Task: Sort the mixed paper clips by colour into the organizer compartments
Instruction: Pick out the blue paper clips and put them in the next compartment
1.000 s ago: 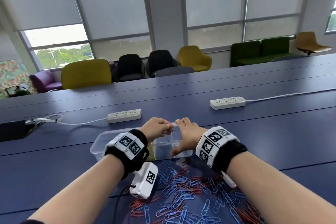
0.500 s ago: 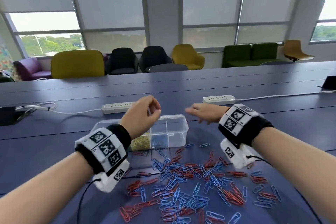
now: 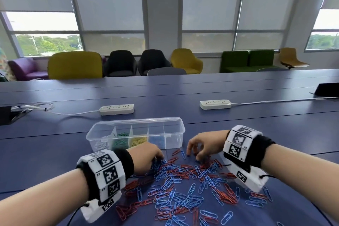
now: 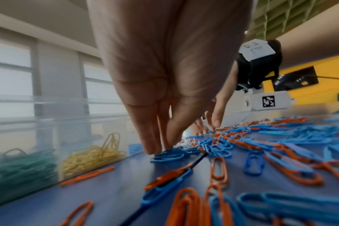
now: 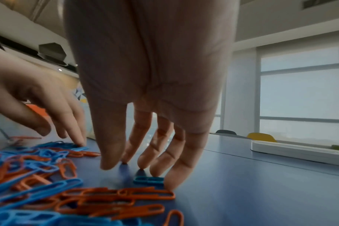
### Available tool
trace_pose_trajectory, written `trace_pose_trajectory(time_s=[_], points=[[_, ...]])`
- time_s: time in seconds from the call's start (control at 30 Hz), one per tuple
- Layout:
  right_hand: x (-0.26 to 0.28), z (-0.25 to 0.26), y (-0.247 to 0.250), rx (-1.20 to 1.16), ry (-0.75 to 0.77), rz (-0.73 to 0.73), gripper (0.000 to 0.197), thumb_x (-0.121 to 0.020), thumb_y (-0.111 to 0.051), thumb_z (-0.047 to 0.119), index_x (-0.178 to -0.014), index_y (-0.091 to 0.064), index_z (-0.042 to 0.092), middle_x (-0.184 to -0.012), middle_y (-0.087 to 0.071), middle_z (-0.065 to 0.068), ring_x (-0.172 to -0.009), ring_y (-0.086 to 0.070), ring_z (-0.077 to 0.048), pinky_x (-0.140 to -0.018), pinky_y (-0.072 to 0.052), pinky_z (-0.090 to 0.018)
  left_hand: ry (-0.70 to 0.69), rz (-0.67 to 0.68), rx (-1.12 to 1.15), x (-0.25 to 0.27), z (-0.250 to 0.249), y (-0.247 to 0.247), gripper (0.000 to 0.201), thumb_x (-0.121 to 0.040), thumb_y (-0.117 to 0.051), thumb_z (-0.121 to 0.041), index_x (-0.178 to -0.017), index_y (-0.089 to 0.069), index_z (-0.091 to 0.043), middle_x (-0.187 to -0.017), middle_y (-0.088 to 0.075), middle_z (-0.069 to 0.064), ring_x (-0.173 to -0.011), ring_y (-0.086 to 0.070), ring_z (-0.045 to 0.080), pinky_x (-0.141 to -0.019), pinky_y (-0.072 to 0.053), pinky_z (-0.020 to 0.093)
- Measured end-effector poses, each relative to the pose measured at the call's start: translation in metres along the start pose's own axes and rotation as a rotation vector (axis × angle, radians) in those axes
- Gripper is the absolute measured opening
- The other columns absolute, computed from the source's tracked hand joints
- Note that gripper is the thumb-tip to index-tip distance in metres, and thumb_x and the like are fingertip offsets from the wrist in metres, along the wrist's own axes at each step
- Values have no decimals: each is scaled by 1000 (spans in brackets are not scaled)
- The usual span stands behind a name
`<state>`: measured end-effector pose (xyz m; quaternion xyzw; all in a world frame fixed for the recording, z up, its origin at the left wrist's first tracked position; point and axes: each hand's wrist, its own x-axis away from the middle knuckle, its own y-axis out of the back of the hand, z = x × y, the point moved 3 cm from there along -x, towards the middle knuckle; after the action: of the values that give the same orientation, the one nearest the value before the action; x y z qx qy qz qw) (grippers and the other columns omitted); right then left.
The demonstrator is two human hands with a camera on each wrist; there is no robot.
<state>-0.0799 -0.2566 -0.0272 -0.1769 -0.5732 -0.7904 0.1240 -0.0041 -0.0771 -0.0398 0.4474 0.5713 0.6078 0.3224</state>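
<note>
While green, yellow and some blue clips already lie in the organizer [image 3: 135,135], both hands [image 3: 146,158] [image 3: 205,146] press spread fingertips onto the table's [image 3: 238,121] unsorted blue-and-red pile [image 3: 183,189].

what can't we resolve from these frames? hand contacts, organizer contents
- Head view: left hand fingertips are hidden behind its own knuckles, so no grip is visible.
- Left wrist view: fingers touch blue clips; whether any is pinched is unclear.
- Right wrist view: right hand fingertips and the blue clip under them are motion-blurred.
- Organizer: rightmost compartment contents are unreadable through the glare; leftmost clips' colour is too faint.
</note>
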Motion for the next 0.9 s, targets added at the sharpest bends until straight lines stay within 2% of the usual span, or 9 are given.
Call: trace_pose_trajectory(time_s=[0.1,0.2,0.3,0.4,0.5,0.63,0.73,0.83,0.9], points=[[9,-13,8,21,-24,-134,33,-89,-50,2,-118,-61,13,-97,-58,1,-82,-52,-10,-59,-37,-4,32,-16,61,-1,4,5,45,-85,-49,2,-125,-60,-17,-124,-61,1,-111,-57,16,-93,-40,19],[7,-26,9,-7,-89,-135,27,-87,-63,14,-113,-62,13,-99,-65,-2,-85,-54,-11,-78,-43,-20,60,30,109,-7,10,6,35,-83,-63,-6,-117,-64,-14,-114,-66,3,-102,-61,16,-75,-41,11],[1,-31,1,-31,-111,-97,25,-78,-75,24,-98,-61,19,-77,-58,11,-75,-55,-10,-75,-44,-22,65,70,159,-10,14,5,26,-83,-65,-8,-109,-64,-9,-108,-68,7,-84,-57,13,-61,-32,2],[1,-32,0,-25,-96,-96,17,-78,-75,23,-83,-59,21,-69,-56,14,-64,-52,-2,-66,-42,-17,81,109,201,-9,16,1,23,-86,-60,-9,-108,-62,-7,-97,-65,4,-79,-50,9,-61,-35,6],[5,-28,-6,27,-89,-37,13,-86,-66,23,-77,-58,20,-70,-56,9,-69,-52,-12,-66,-40,-20,114,154,209,-5,14,-4,27,-85,-60,-11,-111,-58,-7,-81,-53,-7,-79,-48,12,-62,-35,11],[11,-15,-9,124,-32,-140,27,-90,-56,15,-71,-39,25,-71,-46,10,-74,-46,-15,-66,-36,-24,118,153,173,-1,16,0,22,-88,-55,-13,-109,-58,-8,-96,-61,1,-81,-50,9,-72,-39,17],[16,-1,-11,-207,34,-117,18,-92,-52,4,-87,-44,20,-77,-54,0,-61,-49,-10,-56,-41,-19,164,84,555,5,21,5,16,-91,-47,0,-96,-55,-12,-76,-53,-2,-55,-51,-3,-59,-41,10],[15,19,-15,-345,23,-59,26,-93,-40,-4,-114,-49,8,-78,-53,0,-57,-48,-9,-48,-40,-15,265,73,1245,16,24,6,27,-90,-32,11,-83,-53,-4,-66,-47,10,-50,-49,11,-49,-47,19],[9,35,-18,-320,5,-66,32,-93,-31,-2,-119,-50,2,-79,-51,-3,-59,-43,-13,-52,-38,-22,311,100,1437,22,24,6,26,-89,-29,8,-75,-47,-4,-67,-41,8,-52,-41,14,-46,-42,22]])
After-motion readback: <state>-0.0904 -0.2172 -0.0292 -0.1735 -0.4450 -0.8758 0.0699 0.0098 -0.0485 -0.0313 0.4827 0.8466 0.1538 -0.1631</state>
